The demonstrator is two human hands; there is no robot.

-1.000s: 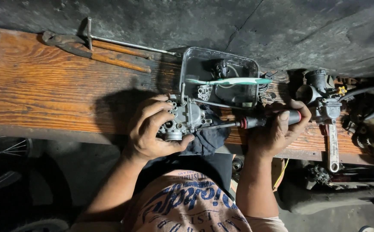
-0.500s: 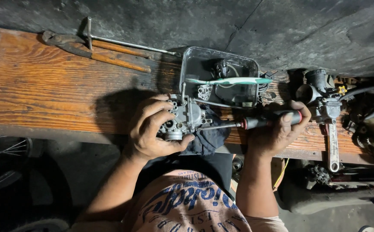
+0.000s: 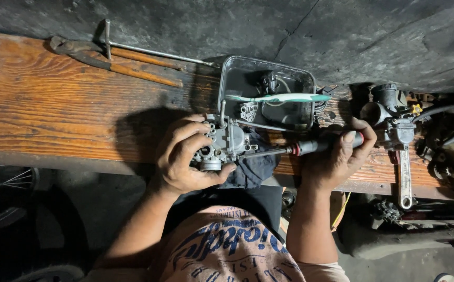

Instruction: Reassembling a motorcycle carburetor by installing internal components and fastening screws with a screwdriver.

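Head view: almost nothing has shifted over the last second. The left hand point(image 3: 185, 156) still grips the carburetor point(image 3: 221, 143) at the bench's point(image 3: 54, 104) near edge; the right hand point(image 3: 336, 156) stays closed on the screwdriver point(image 3: 300, 148), tip against it, so the turning continues.

Grimy grey carb point(image 3: 221, 146) sat at the bench's point(image 3: 54, 115) front edge, on a dark rag point(image 3: 253, 167). Screwdriver point(image 3: 300, 148) with black-and-red handle lay level, tip stuck into the carb's side.
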